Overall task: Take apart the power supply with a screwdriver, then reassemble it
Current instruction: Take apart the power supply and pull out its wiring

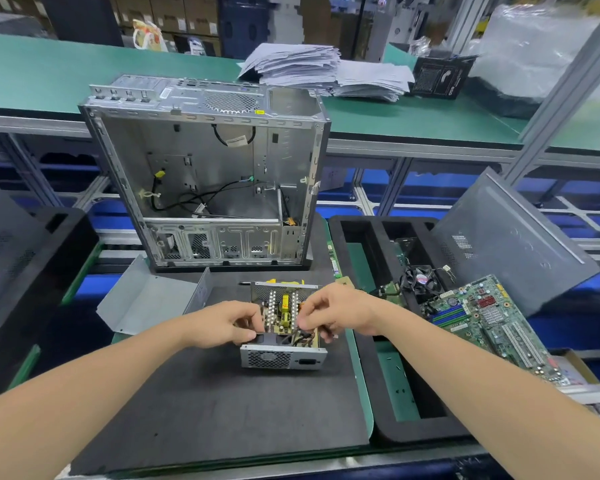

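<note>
A single wide-angle camera, worn on the head, looks forward and down at close range onto the dark work mat [205,403], the open computer case [205,168] standing just beyond.

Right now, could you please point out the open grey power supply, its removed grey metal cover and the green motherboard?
open grey power supply [281,358], head view, perforated front plate.
removed grey metal cover [149,299], head view, flat inner panel.
green motherboard [492,323], head view, board's middle.

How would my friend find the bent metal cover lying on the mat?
Start at the big open computer case on the dark mat. In front of its left corner lies the cover. Unlike the power supply beside it, it is bare folded grey sheet.
</note>
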`<state>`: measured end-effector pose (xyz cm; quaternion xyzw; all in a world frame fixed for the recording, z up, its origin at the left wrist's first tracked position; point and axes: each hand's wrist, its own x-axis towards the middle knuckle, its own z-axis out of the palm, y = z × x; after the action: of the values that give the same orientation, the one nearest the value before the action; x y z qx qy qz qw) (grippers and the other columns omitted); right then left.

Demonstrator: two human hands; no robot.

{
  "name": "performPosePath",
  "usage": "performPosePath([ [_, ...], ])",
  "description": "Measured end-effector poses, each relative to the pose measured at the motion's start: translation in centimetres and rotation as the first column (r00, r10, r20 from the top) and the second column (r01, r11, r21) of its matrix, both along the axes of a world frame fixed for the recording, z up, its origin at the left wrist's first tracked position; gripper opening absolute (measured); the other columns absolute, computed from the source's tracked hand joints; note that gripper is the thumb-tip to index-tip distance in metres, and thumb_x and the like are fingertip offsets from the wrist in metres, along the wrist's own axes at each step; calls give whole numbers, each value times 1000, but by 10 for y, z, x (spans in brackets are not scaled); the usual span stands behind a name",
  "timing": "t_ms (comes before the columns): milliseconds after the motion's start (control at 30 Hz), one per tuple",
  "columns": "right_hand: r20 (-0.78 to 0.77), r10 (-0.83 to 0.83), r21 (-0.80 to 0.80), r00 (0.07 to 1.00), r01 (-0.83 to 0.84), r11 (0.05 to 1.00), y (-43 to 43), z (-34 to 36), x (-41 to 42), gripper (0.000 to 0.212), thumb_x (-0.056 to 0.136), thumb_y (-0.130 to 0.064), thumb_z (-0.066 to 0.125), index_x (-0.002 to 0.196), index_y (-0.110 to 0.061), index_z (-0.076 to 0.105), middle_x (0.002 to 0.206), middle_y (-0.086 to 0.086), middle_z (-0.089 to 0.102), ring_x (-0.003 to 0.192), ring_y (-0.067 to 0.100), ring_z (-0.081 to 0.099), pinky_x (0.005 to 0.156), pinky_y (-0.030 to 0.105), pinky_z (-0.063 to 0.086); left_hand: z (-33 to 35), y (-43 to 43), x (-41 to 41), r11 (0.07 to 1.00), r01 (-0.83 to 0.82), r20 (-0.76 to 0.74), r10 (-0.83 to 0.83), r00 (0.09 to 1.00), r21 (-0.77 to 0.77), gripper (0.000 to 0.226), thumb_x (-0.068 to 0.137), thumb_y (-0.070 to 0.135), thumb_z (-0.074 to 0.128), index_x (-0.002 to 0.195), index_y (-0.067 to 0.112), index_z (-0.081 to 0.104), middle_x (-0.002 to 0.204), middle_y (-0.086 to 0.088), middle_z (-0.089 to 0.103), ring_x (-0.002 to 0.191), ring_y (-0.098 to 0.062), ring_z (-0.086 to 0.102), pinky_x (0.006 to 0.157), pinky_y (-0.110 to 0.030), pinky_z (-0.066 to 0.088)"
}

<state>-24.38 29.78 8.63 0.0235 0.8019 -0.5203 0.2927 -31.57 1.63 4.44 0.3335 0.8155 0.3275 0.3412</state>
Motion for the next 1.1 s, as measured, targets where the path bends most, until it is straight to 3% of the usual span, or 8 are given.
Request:
performPosePath([
  [100,-63,13,86,998,-7,996,-9,-2,-1,13,93,-10,74,104,-3,75,81,8,71,53,17,58,53,27,49,-3,-7,3,988,-119,-47,125,991,102,23,100,13,63,94,34,68,95,12,70,84,-12,63,73,-17,50],
  [200,-126,60,253,990,-26,967,-21,-6,-3,12,98,-20,70,106,-13,75,81,4,72,48,11,56,48,22,49,-3,-4,3,966,-201,-29,208,978,160,22,102,16,63,97,36,72,93,9,70,81,-14,65,77,-25,53],
  [300,-156,120,316,981,-65,946,-29,-11,-6,13,100,-23,67,103,-17,78,81,2,71,54,13,58,48,18,46,4,5,1,937,-292,173,261,950,191,19,98,13,65,96,28,76,95,4,70,84,-12,61,81,-32,48],
  [467,-79,-19,108,997,28,994,-14,-5,-14,14,103,-20,67,94,-14,75,69,-11,65,58,13,53,51,23,40,19,18,-1,868,-427,353,328,876,253,15,103,19,61,105,23,75,92,18,71,91,-11,55,83,-30,41],
  [567,-57,-78,6,995,78,997,-9,-3,-14,14,103,-20,67,92,-17,75,72,-8,67,58,14,50,50,22,35,27,15,-3,854,-405,472,224,853,326,37,88,18,75,124,15,68,111,-3,70,102,-18,65,91,-32,49],
  [700,-41,-125,-62,991,122,991,-1,-3,-10,10,103,-18,67,101,-13,76,81,0,73,55,12,51,48,22,37,32,17,-8,875,-326,241,251,937,358,45,86,-8,75,123,18,69,121,-7,67,99,-14,65,95,-26,51],
  [867,-76,-114,2,991,114,993,13,-2,-3,14,104,-16,64,111,-5,70,96,14,78,56,14,55,47,23,40,45,22,-18,912,-240,116,213,970,332,39,88,0,79,118,23,71,112,12,75,107,-3,65,96,-21,50],
  [1100,-86,-73,224,994,90,971,16,-11,5,11,102,-15,65,99,-5,68,82,10,77,48,14,58,45,24,46,59,39,-17,991,-44,-146,62,987,123,43,82,16,88,116,33,69,107,19,75,103,13,64,84,-6,45],
])
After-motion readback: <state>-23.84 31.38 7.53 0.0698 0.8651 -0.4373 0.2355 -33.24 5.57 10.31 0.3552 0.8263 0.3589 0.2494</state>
